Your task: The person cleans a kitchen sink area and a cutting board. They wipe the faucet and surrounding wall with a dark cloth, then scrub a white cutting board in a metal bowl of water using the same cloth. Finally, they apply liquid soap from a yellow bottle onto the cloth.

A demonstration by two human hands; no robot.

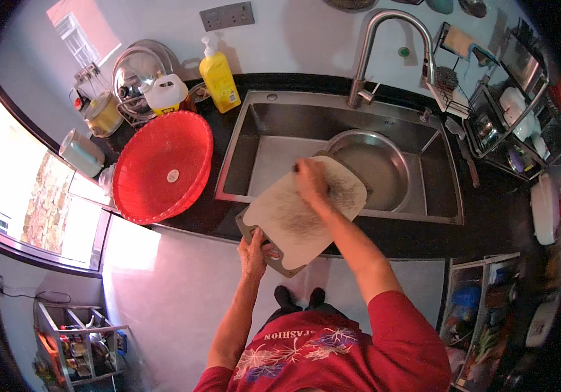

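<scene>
A pale cutting board [300,212] with a grey edge is tilted over the front rim of the steel sink [274,147]. Dark grey smudges mark its face, mostly at the middle and the far right. My left hand [253,256] grips the board at the handle cutout on its near left corner. Pressed to the board's upper part is my right hand [312,186], its fingers curled together. Something small and dark shows at those fingertips, too little to name. A round steel basin [395,166] holding cloudy water sits in the sink, partly behind the board.
A red plastic basin [163,170] leans on the counter left of the sink, near a yellow pump bottle [220,78]. The curved faucet [365,59] rises behind the sink. To the right stand a dish rack [509,130] and a knife [469,160].
</scene>
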